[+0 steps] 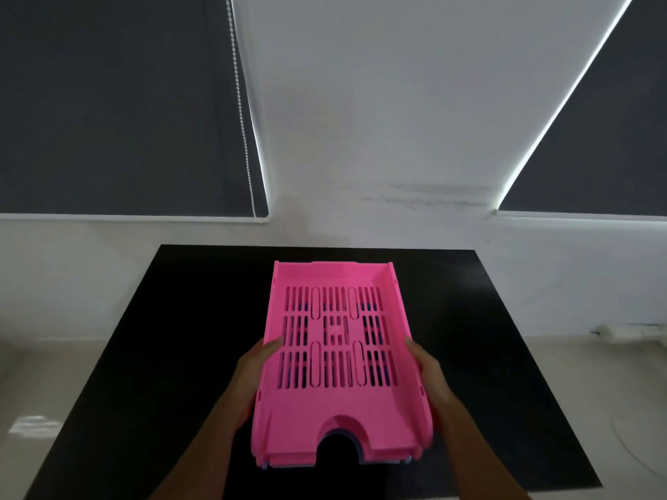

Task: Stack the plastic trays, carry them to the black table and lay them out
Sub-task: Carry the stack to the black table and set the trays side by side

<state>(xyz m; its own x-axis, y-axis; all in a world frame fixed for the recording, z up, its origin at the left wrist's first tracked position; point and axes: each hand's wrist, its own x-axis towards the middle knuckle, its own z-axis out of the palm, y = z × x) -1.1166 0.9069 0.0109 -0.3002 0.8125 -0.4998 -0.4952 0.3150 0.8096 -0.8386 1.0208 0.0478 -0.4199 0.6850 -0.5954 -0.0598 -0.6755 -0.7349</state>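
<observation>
Pink slotted tray stack [339,359] (blue-grey one beneath), level above black table [180,337].

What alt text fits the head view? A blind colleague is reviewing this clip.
Two hands, left and right, grip the long sides of a pink slotted tray over a black table. A bluish tray edge peeks out underneath. Behind are a white wall and dark window blinds.

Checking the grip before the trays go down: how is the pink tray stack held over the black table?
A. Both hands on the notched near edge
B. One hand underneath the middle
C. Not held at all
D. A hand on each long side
D: the left hand grips the left long side of the pink tray stack and the right hand the right side, above the black table.
</observation>
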